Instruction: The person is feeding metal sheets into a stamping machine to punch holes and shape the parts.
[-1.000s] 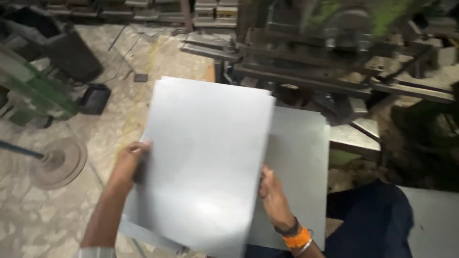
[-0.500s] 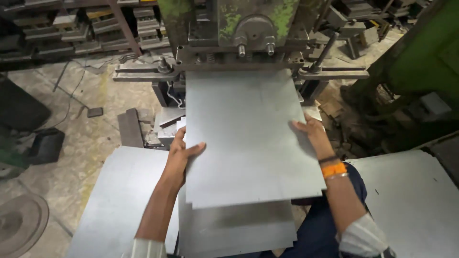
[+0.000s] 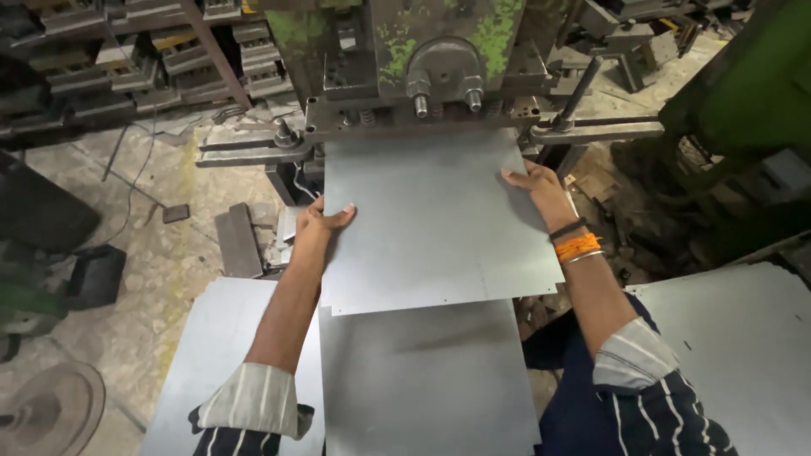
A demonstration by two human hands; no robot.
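The left hand [image 3: 319, 224] is shown clasped on the left edge of a grey metal sheet [image 3: 431, 228], thumb on top and fingers hidden beneath. The right hand [image 3: 538, 187] is laid flat near the sheet's far right corner, fingers spread on the upper face; an orange wristband [image 3: 577, 246] is worn on that wrist. The sheet is held level, with its far edge lying under the head of the green press [image 3: 422, 59] and its near edge overlapping a second sheet [image 3: 427, 380] that is set lower, toward the person. The sheet is judged to be placed in the machine but not released: both hands are on it, and only small marks are seen along its near edge. Whether it has been stamped cannot be told. Further flat sheets are seen at lower left [image 3: 220, 355] and at lower right [image 3: 743, 355]. To the left, a dark metal block [image 3: 238, 241] lies by the press base on a littered concrete floor [image 3: 144, 253]. The feed path is flanked by horizontal clamp bars [image 3: 591, 133]; nothing is seen lying on the sheet itself.
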